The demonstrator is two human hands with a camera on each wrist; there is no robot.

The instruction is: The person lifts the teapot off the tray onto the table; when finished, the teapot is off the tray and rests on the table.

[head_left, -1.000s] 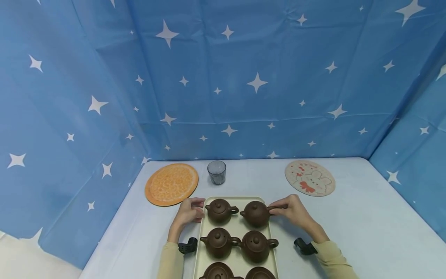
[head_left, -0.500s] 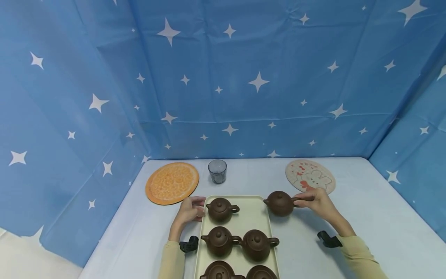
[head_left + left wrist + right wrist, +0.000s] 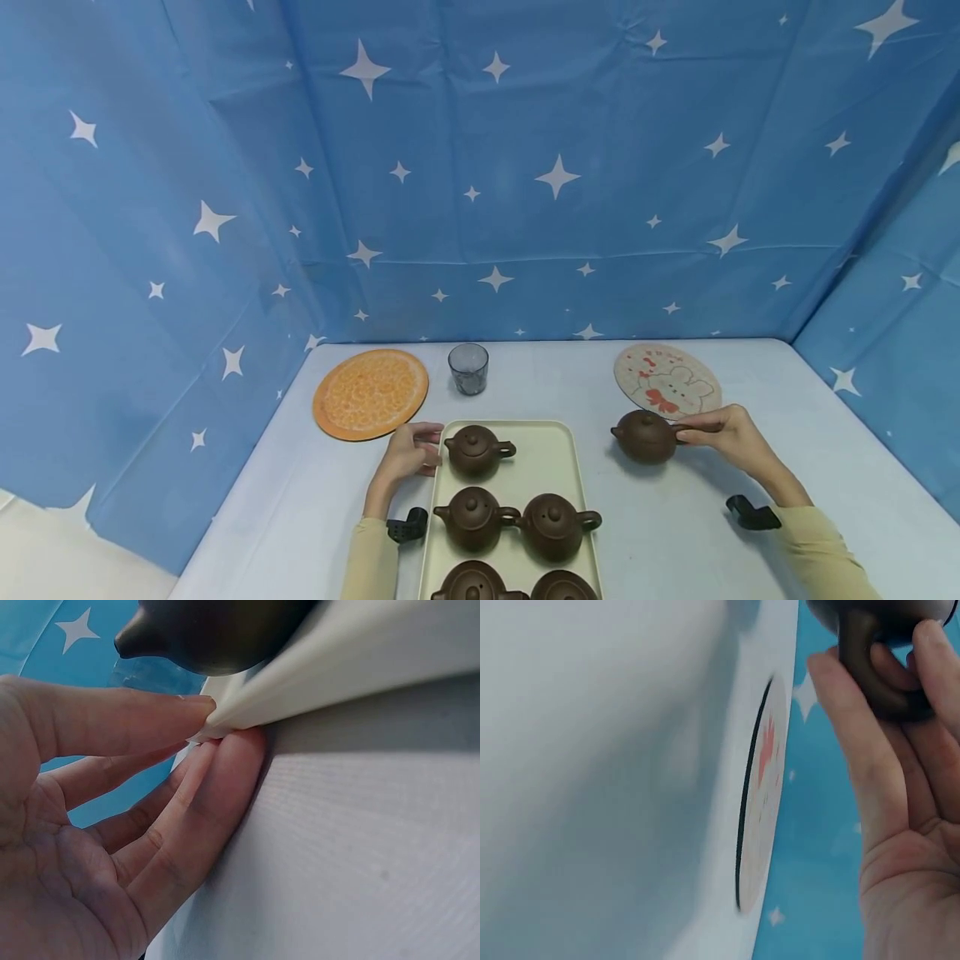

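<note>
red marks on rabbit coaster (image 3: 667,382), unreadable

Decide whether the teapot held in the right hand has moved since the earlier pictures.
Yes. The teapot left the tray, carried rightward by the right hand toward the rabbit mat.
</note>
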